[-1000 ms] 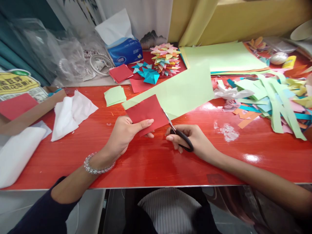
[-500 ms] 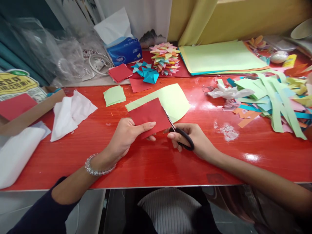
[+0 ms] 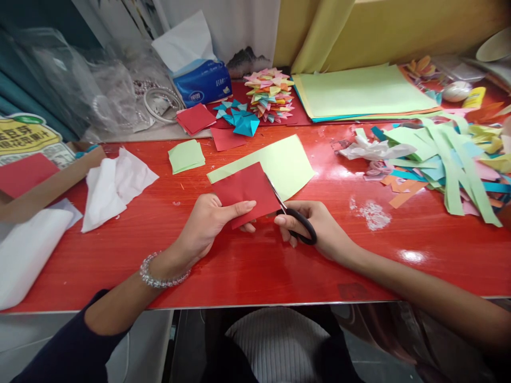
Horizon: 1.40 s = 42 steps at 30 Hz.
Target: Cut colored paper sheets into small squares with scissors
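Glossy red table [image 3: 247, 271] bears paper scraps [image 3: 443, 154], tissues [image 3: 114, 186].

Red paper square [image 3: 245, 190] in left hand [image 3: 203, 223], scissors [image 3: 293, 215] in right hand [image 3: 319, 229]

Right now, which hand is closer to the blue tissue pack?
Left. The left hand, pinching the red paper square, sits below the blue tissue pack; the right hand, holding the scissors, is farther to the right.
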Tool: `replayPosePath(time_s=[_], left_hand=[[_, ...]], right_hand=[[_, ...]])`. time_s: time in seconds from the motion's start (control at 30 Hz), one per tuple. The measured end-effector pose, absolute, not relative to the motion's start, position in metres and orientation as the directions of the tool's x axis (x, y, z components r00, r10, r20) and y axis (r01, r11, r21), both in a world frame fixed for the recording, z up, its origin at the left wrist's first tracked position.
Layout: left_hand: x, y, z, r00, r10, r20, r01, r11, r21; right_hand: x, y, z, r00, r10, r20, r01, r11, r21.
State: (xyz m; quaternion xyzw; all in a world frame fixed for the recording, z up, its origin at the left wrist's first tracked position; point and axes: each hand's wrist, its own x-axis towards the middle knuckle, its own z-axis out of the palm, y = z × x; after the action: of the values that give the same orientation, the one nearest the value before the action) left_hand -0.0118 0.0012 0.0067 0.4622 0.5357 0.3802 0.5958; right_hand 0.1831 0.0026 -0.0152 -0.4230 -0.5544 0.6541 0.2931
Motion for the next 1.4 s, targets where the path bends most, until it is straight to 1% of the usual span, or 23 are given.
replayPosePath(time_s=[0.17,0.4,0.53,0.73,0.93,1.17,1.4], left_hand=[[-0.0106,0.0,0.0057,0.185,0.937,-0.295,0.041,0.292,0.955],[-0.0104,-0.0002,0.0037,0.174,0.936,-0.307,0.024,0.307,0.951],[-0.0096,-0.0004,0.0033,0.162,0.936,-0.314,0.015,0.315,0.949],[-0.0069,-0.0028,0.0018,0.184,0.919,-0.349,0.011,0.354,0.935],[-0.0056,-0.0032,0.0003,0.189,0.921,-0.34,-0.027,0.351,0.936],[-0.0034,-0.0067,0.0009,0.226,0.909,-0.349,0.045,0.348,0.936],[-0.0029,-0.0072,-0.0001,0.239,0.908,-0.344,0.029,0.347,0.937]], right_hand=[[0.1823,0.0037,-0.0113,-0.464,0.856,-0.227,0.087,-0.211,-0.974],[0.1835,0.0039,-0.0136,-0.467,0.854,-0.231,0.112,-0.202,-0.973],[0.1835,0.0043,-0.0157,-0.467,0.854,-0.229,0.099,-0.207,-0.973],[0.1836,0.0045,-0.0129,-0.453,0.859,-0.237,0.106,-0.212,-0.972],[0.1821,0.0045,-0.012,-0.444,0.861,-0.249,0.103,-0.226,-0.969],[0.1814,0.0048,-0.0097,-0.436,0.87,-0.232,0.094,-0.212,-0.973],[0.1812,0.0053,-0.0103,-0.425,0.871,-0.245,0.112,-0.218,-0.969]])
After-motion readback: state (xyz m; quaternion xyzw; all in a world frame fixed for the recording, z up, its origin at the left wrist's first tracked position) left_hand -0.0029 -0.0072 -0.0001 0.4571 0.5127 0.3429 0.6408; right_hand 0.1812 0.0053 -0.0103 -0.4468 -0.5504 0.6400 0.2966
